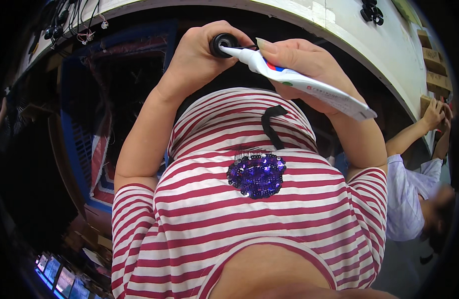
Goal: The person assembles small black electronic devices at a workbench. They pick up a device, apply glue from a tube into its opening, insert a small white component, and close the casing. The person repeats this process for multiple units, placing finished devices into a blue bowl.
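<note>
My left hand (197, 57) is closed around a small black round part (222, 44) held up near the table edge. My right hand (309, 67) grips a white squeeze tube (309, 87) with red and blue marks. The tube's nozzle tip touches the black part's centre. A thin black wire runs from the part toward my right hand. Both hands are raised above my red-and-white striped shirt.
A curved white worktable (389, 45) arcs across the top and right. Black cables and parts (65, 22) hang at its upper left, with more black parts (371, 11) at top right. A co-worker's hands (436, 114) rest at wooden blocks (434, 79) on the right. Blue crates (82, 144) stand at left.
</note>
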Action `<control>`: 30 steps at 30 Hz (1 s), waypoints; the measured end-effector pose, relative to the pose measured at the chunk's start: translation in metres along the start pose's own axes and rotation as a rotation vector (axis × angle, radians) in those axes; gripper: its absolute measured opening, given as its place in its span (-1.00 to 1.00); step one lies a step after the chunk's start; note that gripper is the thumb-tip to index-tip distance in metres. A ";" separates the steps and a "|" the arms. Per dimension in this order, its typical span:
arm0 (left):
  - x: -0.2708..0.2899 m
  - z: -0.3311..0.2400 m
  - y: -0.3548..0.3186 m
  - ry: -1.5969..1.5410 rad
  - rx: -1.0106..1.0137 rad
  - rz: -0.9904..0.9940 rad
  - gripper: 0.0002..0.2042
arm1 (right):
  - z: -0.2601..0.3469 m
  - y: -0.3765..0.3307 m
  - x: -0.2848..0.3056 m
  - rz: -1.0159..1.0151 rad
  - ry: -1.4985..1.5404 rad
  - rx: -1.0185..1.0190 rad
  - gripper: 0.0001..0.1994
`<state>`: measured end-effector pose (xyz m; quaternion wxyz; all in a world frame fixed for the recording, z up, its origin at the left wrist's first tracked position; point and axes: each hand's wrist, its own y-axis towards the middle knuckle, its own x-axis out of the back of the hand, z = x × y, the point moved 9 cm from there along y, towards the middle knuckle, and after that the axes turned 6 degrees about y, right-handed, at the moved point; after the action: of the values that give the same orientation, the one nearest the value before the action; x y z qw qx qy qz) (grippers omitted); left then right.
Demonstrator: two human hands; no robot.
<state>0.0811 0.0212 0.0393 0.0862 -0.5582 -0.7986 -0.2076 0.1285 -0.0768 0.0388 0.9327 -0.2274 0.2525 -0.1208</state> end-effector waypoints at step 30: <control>-0.023 -0.010 0.016 -0.611 0.172 0.196 -0.55 | 0.206 0.058 0.180 -0.818 -1.224 0.583 -0.62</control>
<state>0.1038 0.0018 0.0434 -0.0909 -0.6595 -0.7447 0.0467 0.3948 -0.0132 0.0941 0.8095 -0.0747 -0.4507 -0.3689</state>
